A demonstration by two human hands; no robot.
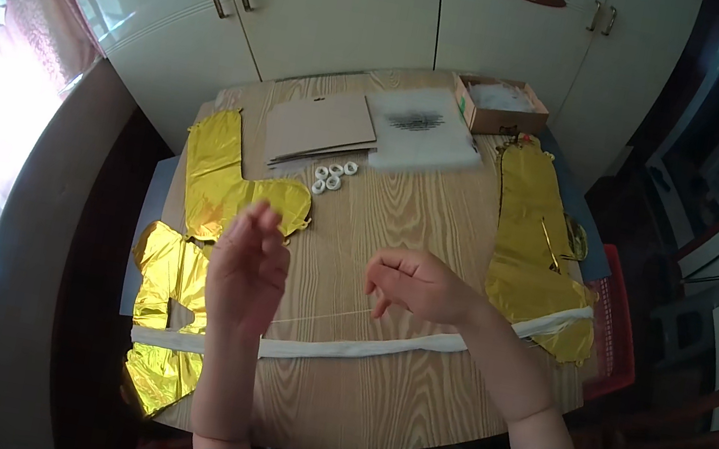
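My left hand point(250, 261) is raised over the near left of the table, its fingers bent and pressed together, slightly blurred. Whatever they may hold is too small to make out. Right of it, my right hand point(414, 284) is closed in a pinch at a thin pale thread point(324, 318), which slopes down leftward toward my left wrist. Below both hands a long white strip point(356, 350) runs across the table, passing behind my left forearm. Gold foil balloons lie flat at the sides: one angular point(217, 171), one with a hole point(170, 263), and a large one point(528, 225) at the right.
Several small white rolls point(334, 177) sit mid-table. Behind them are brown cardboard sheets point(324, 127) and a white sheet with dark strands point(422, 144). A cardboard box point(498, 119) holds clear plastic. A red basket point(617, 318) stands beyond the right edge; white cabinets point(335, 37) back the table.
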